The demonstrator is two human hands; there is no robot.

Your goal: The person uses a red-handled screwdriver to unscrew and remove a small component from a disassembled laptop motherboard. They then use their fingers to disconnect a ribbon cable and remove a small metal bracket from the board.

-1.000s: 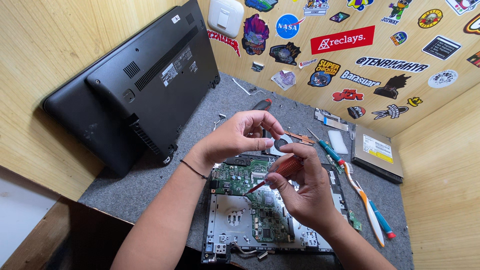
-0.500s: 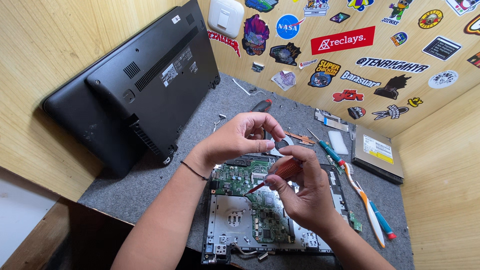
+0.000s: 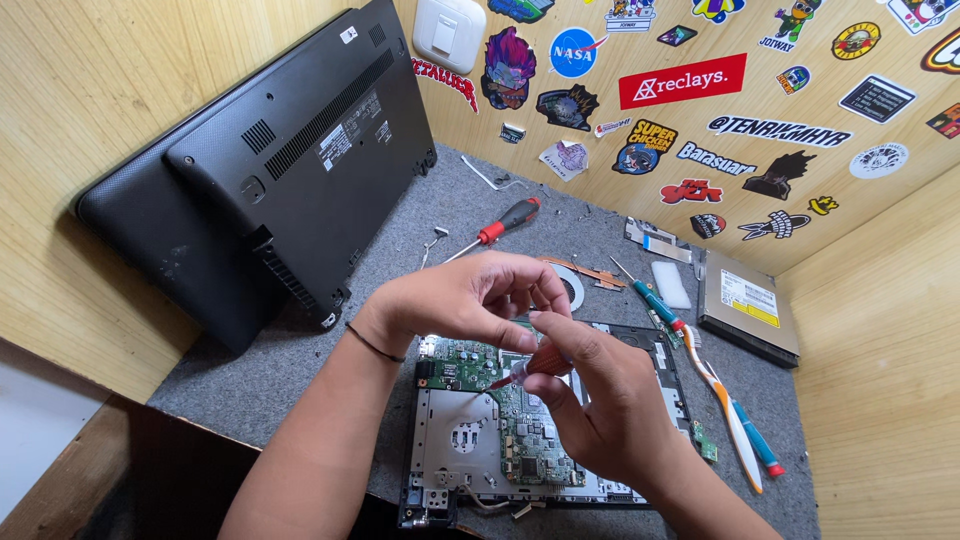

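- Two hands meet over the opened laptop base (image 3: 450,455), which lies flat on the grey mat (image 3: 300,370) near the front edge.
- The base shows a green board (image 3: 520,420) with small chips, and a bare silver metal plate on its left with a round cut-out; its frame is black.
- The right hand (image 3: 600,400) is closed around a small screwdriver (image 3: 535,365) with a red-orange grip, its thin tip pointing left and down toward the board.
- The left hand (image 3: 470,295) hovers just above, fingers curled and pinched together near the tool's top; whether it holds anything I cannot tell.
- One thin black band sits on the left wrist.
- Two black laptop covers (image 3: 270,170) lean against the left wooden wall, one in front of the other.
- One red-and-black screwdriver (image 3: 505,220) lies on the mat behind the hands.
- One teal screwdriver (image 3: 650,298) lies to the right, near one toothbrush (image 3: 730,420).
- One flat optical drive (image 3: 750,305) rests near the right wall.
- Many stickers cover the back wall, beside one white switch (image 3: 450,30).
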